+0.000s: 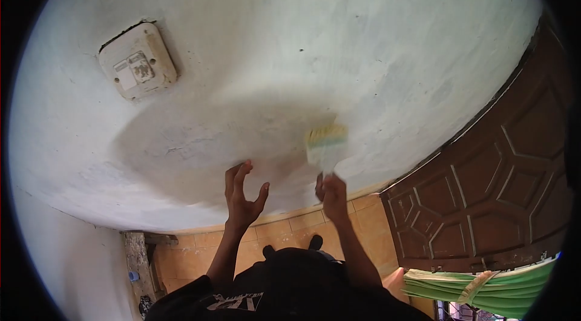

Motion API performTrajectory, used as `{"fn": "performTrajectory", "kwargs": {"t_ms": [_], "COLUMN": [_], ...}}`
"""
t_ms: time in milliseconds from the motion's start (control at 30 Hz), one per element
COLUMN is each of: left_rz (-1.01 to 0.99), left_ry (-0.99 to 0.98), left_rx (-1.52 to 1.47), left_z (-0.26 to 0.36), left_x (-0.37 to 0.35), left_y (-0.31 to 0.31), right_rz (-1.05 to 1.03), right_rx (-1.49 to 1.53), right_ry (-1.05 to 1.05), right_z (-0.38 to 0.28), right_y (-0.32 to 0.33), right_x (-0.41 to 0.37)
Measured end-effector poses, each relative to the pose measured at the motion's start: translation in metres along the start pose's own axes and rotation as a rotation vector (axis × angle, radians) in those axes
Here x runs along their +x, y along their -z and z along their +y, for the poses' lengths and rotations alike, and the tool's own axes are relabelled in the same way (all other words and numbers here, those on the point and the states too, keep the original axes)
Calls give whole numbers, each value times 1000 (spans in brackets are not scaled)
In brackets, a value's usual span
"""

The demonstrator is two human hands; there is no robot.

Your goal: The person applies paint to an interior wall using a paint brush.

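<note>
My right hand (pixel 334 195) is closed around the handle of a wide paintbrush (pixel 327 144). Its pale yellowish bristles point up the wall, with a greenish band below them, slightly blurred. The bristles overlap the whitish, patchy wall (pixel 260 55) in this view. My left hand (pixel 243 195) is raised to the left of the brush, its fingers apart and curved, with nothing in it. The fingertips are close to the wall, within the shadow cast on it.
A stained, cream switch plate (pixel 138 61) sits at the wall's upper left. A brown panelled door (pixel 478 194) stands at right, above a green curtain (pixel 484 288). A paint-spotted wooden bench (pixel 140 260) is at lower left. Orange tiles (pixel 200 241) cover the floor.
</note>
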State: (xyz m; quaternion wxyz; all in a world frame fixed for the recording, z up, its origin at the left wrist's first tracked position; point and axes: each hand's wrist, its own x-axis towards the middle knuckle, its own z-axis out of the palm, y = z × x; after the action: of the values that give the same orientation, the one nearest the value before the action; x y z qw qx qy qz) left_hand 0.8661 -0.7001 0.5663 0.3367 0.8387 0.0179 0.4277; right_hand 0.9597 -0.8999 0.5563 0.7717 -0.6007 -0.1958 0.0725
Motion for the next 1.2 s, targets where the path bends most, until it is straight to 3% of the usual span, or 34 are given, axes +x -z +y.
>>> {"fn": "performTrajectory", "kwargs": {"t_ms": [67, 167, 267, 400, 600, 700, 833, 900, 1000, 1100, 1200], "left_rz": [-37, -78, -112, -119, -94, -82, -105, -144, -190, -230, -223], "left_ry": [-12, -60, -44, -12, -5, -2, 9, 6, 26, 24, -1], "left_rx": [-42, -19, 45, 181, 270, 287, 280, 268, 256, 250, 233], "left_z": [14, 25, 30, 43, 43, 45, 48, 47, 44, 42, 39], "left_x": [11, 21, 23, 24, 19, 18, 20, 22, 23, 20, 20], "left_y": [-14, -31, -44, -52, -65, -66, -63, -59, -55, -52, -55], "right_rz": [-26, -45, -115, -68, -147, -209, -208, -167, -186, -182, -161], "right_rx": [8, 107, -14, 38, 64, 158, 43, -18, 146, 25, 193], "right_ry": [59, -40, 46, -301, -38, 13, -69, -241, -361, -119, -75], "right_z": [-19, -23, 47, 76, -10, -11, 69, 101, 59, -12, -35], "right_y": [17, 33, 55, 62, 58, 52, 64, 72, 63, 40, 31], "right_x": [29, 55, 46, -8, 46, 74, 42, 10, -9, 15, 48]}}
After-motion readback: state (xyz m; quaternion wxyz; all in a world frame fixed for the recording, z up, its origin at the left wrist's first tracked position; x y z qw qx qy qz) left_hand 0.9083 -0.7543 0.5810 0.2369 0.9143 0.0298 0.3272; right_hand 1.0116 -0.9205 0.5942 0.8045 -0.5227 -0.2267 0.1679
